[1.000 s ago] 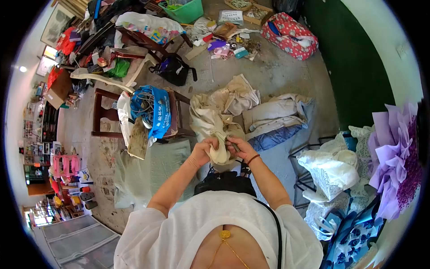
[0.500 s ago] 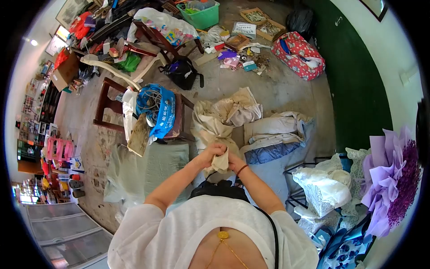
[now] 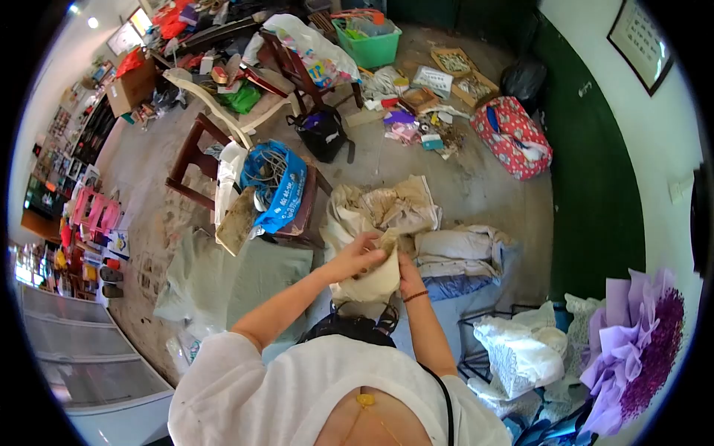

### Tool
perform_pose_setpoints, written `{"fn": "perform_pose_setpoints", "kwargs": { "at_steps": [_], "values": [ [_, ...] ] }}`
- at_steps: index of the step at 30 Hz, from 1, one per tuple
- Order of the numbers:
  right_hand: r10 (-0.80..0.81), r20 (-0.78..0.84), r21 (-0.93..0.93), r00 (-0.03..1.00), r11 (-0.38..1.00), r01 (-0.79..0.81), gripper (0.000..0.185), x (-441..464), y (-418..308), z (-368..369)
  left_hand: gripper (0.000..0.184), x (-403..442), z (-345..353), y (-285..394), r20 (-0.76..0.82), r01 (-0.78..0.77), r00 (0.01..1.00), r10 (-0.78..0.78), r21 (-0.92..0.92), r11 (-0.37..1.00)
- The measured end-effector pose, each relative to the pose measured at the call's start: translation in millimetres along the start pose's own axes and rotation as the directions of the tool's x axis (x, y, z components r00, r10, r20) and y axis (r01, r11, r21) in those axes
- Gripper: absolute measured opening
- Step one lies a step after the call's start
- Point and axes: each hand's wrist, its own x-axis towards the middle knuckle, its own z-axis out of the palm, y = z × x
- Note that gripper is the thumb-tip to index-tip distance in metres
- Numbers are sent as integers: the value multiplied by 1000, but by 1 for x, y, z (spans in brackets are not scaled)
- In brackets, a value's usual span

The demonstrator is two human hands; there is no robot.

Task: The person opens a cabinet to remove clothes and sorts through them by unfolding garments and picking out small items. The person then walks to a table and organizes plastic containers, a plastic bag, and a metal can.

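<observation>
A cream cloth (image 3: 378,285) is held up near my waist, its upper part bunched and its lower edge hanging. My left hand (image 3: 358,256) lies against the cloth's left side, with the fingers curled on it. On the right side my right hand (image 3: 410,276), with a beaded bracelet at the wrist, grips the cloth's edge. Beyond my hands a crumpled beige cloth (image 3: 398,204) spreads on the floor and runs toward the held part. Folded beige and blue clothing (image 3: 461,253) lies to the right.
A wooden chair (image 3: 318,195) bears a blue bag (image 3: 286,195) of cable at the left. Grey-green bags (image 3: 268,275) lie below it. Black metal legs (image 3: 476,331), a white patterned bag (image 3: 524,349) and a purple bouquet (image 3: 621,364) stand at the right. Small clutter (image 3: 416,130) lies ahead.
My hands have moved apart and the cloth between them has opened out wider. The left hand's fingers are looser on it. The camera view has turned, shifting the room.
</observation>
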Motion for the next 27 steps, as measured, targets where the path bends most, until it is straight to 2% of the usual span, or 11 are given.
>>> {"fn": "perform_pose_setpoints", "kwargs": {
  "at_steps": [2, 3, 5, 6, 7, 9, 17, 19, 23, 25, 27],
  "values": [
    [-62, -49, -278, 997, 959, 46, 23, -8, -12, 36, 59, 24, 6, -20, -102, -184, 961, 258, 463, 867],
    [-58, -31, -293, 998, 955, 47, 23, -8, -18, 45, 59, 34, 8, -29, -120, -189, 955, 273, 463, 866],
    [-17, -109, -468, 994, 883, -36, 14, -10, -26, 55, 53, 51, 8, -40, -430, 20, 896, 112, 292, 956],
    [-70, -200, -466, 977, 884, -32, 14, -9, -23, 63, 43, 61, 6, -55, -483, 106, 869, -107, -30, 994],
    [-72, -186, -476, 980, 879, -26, 14, -7, -23, 61, 43, 58, 5, -50, -494, 93, 864, -96, -31, 995],
    [-69, -130, -510, 989, 860, -7, 14, -6, -20, 49, 37, 46, 5, -38, -333, 64, 871, -361, -653, 755],
    [-196, -91, -559, 976, 822, 112, 14, -7, -16, 45, 34, 58, 5, -68, -179, 146, 902, -393, -730, 668],
    [-217, -94, -553, 972, 823, 130, 14, -9, -15, 46, 35, 60, 6, -72, -87, 134, 922, -377, -842, 522],
    [-317, -115, -527, 942, 823, 212, 14, -5, -4, 35, 36, 65, 9, -73, -155, 104, 903, -401, -826, 554],
    [-314, -212, -310, 926, 920, 241, 16, -6, -1, 36, 35, 73, 4, -83, -181, 169, 893, -413, -714, 679],
    [-299, -200, -311, 933, 922, 229, 17, -3, 1, 25, 34, 79, -1, -96, -174, 167, 913, -370, -668, 725]
  ]
}}
